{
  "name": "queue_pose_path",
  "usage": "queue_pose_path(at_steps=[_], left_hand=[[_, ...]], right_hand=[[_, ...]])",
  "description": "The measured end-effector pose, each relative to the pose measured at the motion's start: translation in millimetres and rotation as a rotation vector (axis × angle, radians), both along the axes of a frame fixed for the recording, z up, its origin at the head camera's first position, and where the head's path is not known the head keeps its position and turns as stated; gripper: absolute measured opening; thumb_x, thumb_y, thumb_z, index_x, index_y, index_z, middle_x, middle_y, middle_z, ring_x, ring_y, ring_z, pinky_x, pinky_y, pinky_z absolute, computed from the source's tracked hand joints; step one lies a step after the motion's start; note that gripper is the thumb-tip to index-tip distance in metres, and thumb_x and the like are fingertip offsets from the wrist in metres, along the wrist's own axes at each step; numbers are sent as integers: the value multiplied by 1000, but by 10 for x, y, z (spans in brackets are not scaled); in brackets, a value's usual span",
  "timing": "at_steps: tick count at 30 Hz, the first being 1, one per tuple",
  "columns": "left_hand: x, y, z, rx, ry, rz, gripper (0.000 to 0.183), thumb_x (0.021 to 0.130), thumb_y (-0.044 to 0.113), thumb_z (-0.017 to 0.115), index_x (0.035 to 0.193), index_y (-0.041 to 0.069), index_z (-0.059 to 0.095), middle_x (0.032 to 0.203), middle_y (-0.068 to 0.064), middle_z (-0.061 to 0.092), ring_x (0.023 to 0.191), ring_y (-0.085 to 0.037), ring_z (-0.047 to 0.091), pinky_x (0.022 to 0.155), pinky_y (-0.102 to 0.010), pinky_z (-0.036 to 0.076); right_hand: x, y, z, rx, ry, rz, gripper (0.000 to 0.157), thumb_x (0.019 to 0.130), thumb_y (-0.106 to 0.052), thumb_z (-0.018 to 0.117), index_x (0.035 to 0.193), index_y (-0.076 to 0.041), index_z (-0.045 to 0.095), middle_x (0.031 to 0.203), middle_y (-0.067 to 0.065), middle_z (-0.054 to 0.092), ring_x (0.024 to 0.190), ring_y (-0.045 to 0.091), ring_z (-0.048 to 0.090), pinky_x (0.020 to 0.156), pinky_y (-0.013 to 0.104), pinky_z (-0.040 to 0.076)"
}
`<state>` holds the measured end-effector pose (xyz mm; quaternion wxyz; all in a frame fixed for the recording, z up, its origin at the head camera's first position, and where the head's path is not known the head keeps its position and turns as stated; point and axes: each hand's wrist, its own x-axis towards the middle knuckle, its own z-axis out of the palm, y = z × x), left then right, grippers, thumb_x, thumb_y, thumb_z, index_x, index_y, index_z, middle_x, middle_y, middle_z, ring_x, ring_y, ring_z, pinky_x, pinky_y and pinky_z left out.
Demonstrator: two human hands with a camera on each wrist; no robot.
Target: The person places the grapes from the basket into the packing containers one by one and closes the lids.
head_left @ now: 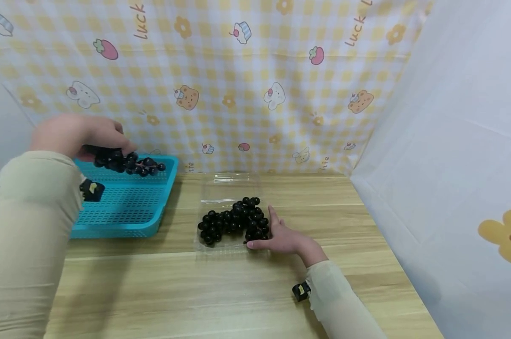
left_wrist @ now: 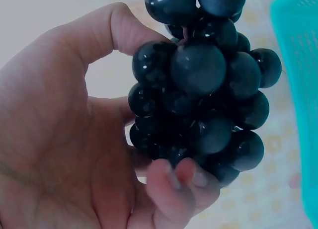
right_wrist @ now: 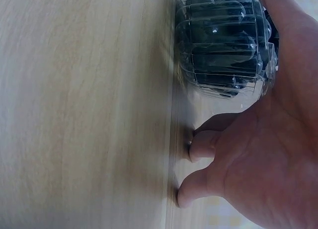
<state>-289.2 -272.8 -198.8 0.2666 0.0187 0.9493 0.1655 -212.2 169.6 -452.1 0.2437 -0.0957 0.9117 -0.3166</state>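
My left hand [head_left: 85,136] holds a bunch of black grapes [head_left: 130,162] above the blue basket [head_left: 166,200]. In the left wrist view, thumb and fingers curl around the dark grapes [left_wrist: 198,70]. On the table, a clear plastic box [head_left: 221,249] with its lid folded back contains more black grapes [head_left: 234,219]. My right hand [head_left: 285,238] rests at the box's right side, thumb along its front corner and another finger extended along its side. In the right wrist view, the other fingers [right_wrist: 198,187] lie loosely bent at the table, below the ribbed box wall [right_wrist: 223,45].
The perforated basket stands at the table's back left. Behind the wooden table [head_left: 174,292] hangs a yellow checked cloth [head_left: 238,84] with cartoon prints. A white sheet [head_left: 450,141] borders the right side.
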Motion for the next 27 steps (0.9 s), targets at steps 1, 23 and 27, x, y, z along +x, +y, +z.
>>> queue_pose_path(at_steps=[1, 23, 27], left_hand=[[38, 61, 21, -7, 22, -11, 60, 104, 42, 54, 135, -7, 40, 119, -30, 53, 95, -33, 56, 71, -38, 56], [767, 1386, -556, 118, 285, -53, 38, 100, 47, 59, 108, 11, 51, 86, -6, 55, 72, -21, 48, 63, -35, 39], [865, 1551, -724, 170, 286, -13, 38, 100, 48, 59, 111, 12, 52, 87, -5, 56, 73, -21, 51, 64, -34, 40]], right_hand=[[0, -1, 2, 5, 2, 1, 144, 80, -80, 75, 168, -23, -24, 177, 23, 7, 166, 44, 0, 132, 65, 17], [3, 15, -3, -24, -9, 1, 146, 78, -83, 75, 168, -24, -24, 177, 24, 9, 166, 45, -2, 132, 66, 18], [-6, 15, -13, -16, -7, -6, 146, 78, -82, 75, 169, -23, -23, 175, 28, 18, 166, 44, -1, 132, 66, 18]])
